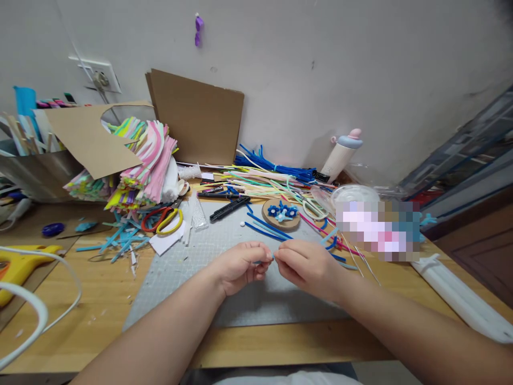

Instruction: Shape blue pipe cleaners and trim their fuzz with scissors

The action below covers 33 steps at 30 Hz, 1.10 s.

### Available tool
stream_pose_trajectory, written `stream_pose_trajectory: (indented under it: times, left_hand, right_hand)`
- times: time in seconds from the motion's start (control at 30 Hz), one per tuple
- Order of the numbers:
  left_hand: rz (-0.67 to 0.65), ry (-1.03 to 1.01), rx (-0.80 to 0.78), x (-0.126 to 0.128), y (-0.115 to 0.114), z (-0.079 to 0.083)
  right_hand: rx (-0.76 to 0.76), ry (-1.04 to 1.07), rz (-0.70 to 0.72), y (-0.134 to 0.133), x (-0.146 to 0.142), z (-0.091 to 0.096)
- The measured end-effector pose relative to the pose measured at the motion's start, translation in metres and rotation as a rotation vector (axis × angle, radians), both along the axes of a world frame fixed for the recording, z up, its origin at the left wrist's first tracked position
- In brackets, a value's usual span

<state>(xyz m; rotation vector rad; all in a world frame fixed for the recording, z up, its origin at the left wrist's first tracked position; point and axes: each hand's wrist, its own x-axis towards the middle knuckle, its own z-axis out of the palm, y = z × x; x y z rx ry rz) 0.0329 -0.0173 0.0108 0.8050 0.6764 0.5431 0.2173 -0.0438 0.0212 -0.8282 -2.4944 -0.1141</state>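
Observation:
Over the grey cutting mat (184, 289), my left hand (244, 267) and my right hand (310, 270) meet fingertip to fingertip, both closed in a pinch. A small bit of light blue pipe cleaner (273, 256) shows between them; the fingers hide most of it. Just beyond my hands lie dark and light blue pipe cleaners (266, 229). Behind these, a round wooden slice (276, 223) carries blue pipe-cleaner flowers (282, 213) with white centres. A black pen-like tool (230, 208) rests to its left.
Red- and yellow-handled scissors (168, 222) lie left, near light blue scraps (116, 238). A yellow glue gun (28, 262) and white cable are at far left. Bundled pipe cleaners (272, 166), cardboard (196, 117) and a bottle (340, 155) line the wall. A blurred patch covers the right.

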Motion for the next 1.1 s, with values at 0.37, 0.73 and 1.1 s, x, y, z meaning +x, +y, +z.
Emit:
stream_pose_trajectory:
  times: [0.37,0.73,1.1]
  left_hand:
    - [0.134,0.304,0.631,0.004,-0.007,0.003]
    - [0.147,0.153,0.303,0.002,-0.004,0.009]
    - [-0.078,-0.066,-0.168,-0.001,-0.004,0.007]
  right_hand:
    - [-1.365,0.674,-0.452,0.000,-0.015,0.023]
    - [-0.881,0.446,-0.271,-0.013,-0.005,0.031]
    - [0.388,-0.139,0.075,-0.007,0.012,0.016]
